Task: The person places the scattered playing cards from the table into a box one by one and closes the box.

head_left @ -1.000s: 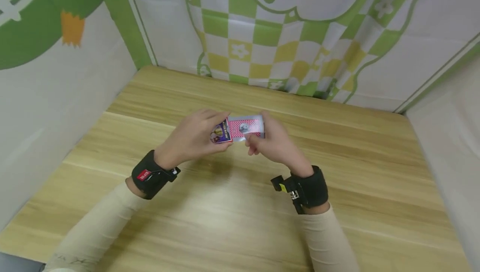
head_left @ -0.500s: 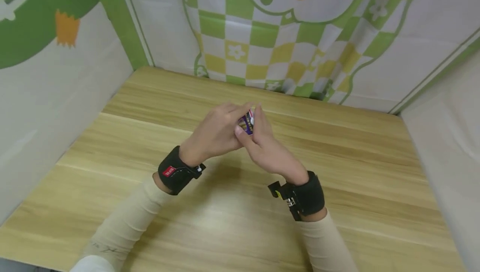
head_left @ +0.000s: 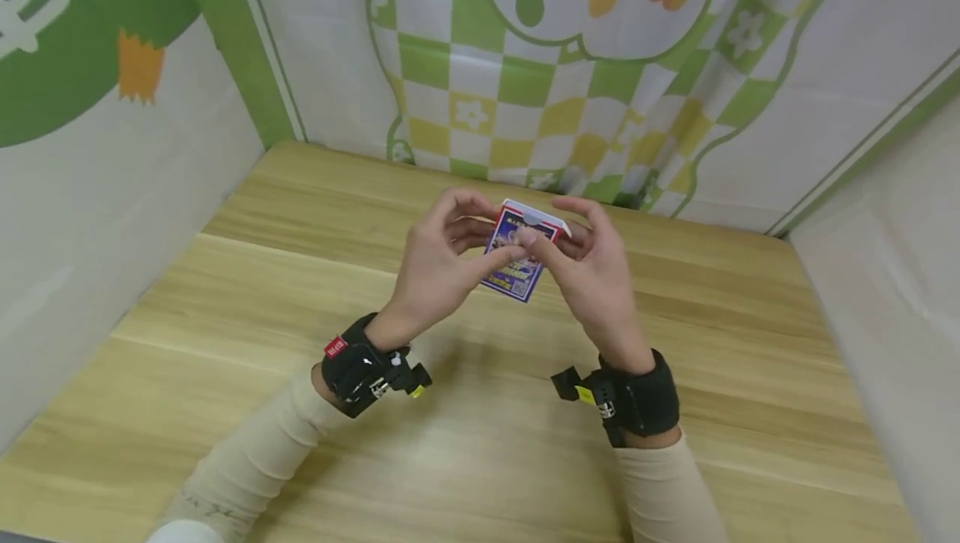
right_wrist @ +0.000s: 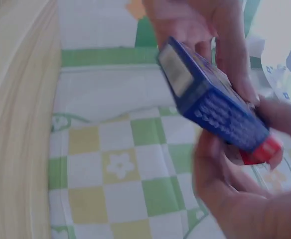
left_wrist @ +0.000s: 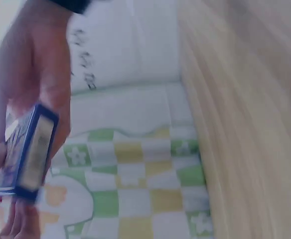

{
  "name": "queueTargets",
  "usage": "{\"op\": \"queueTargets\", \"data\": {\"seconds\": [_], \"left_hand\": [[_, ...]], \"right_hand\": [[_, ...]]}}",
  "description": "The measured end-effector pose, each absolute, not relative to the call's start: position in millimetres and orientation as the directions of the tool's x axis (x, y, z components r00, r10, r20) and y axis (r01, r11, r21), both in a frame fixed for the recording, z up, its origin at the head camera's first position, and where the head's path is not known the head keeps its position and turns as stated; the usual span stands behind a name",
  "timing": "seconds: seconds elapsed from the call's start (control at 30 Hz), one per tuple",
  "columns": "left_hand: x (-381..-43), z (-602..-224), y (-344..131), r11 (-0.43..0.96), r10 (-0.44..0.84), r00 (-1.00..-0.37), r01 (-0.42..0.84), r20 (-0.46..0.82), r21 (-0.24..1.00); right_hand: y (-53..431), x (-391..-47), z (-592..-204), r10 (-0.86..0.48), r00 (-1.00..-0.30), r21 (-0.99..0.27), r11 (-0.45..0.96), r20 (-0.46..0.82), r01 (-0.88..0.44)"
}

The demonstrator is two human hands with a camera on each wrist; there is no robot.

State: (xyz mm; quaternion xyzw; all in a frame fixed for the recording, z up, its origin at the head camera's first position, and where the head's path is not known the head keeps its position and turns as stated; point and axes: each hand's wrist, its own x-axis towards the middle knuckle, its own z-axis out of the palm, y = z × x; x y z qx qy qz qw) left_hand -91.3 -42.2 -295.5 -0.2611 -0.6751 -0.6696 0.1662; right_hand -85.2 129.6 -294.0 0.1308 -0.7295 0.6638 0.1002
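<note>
A blue-purple playing card box with a red band is held in the air above the table, its white top flap raised. My left hand grips its left side, thumb across the printed front and fingers behind. From the right, my right hand pinches the box near the top, its thumb on the front too. The right wrist view has the box tilted between both hands, its blue side facing the camera. In the left wrist view the box is blurred. No cards show; the inside is hidden.
Below the hands lies a wood-grain table. A green, white and yellow checked cloth hangs along its back edge. Pale walls stand at the left and right sides. Each wrist wears a black strap with a small camera.
The red-backed deck, earlier sticking out of the box, has gone out of sight. The box has turned upright, front showing, and my right hand has moved from the deck to the box's upper right.
</note>
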Motion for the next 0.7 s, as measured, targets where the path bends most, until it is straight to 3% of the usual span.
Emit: {"op": "queueTargets", "data": {"seconds": [0.13, 0.27, 0.47, 0.7], "left_hand": [[-86.2, -289.1, -39.9, -0.139, 0.028, -0.835, 0.541, 0.549, 0.830], [-84.4, -287.2, -39.2, -0.120, -0.029, -0.804, 0.592, 0.594, 0.797], [-85.2, -282.9, -36.8, -0.082, 0.003, -0.738, 0.673, 0.675, 0.735], [-85.1, -279.4, -38.6, -0.113, 0.132, -0.682, 0.711, 0.720, 0.694]], "right_hand": [[123.9, -87.1, -295.4, 0.083, -0.911, -0.905, -0.112, 0.404, -0.411], [116.1, -85.4, -295.8, 0.174, -0.849, -0.826, -0.200, 0.499, -0.527], [116.9, -82.6, -293.4, 0.161, -0.798, -0.786, -0.142, 0.581, -0.601], [125.8, -79.6, -289.6, 0.016, -0.730, -0.730, 0.005, 0.684, -0.684]]}}
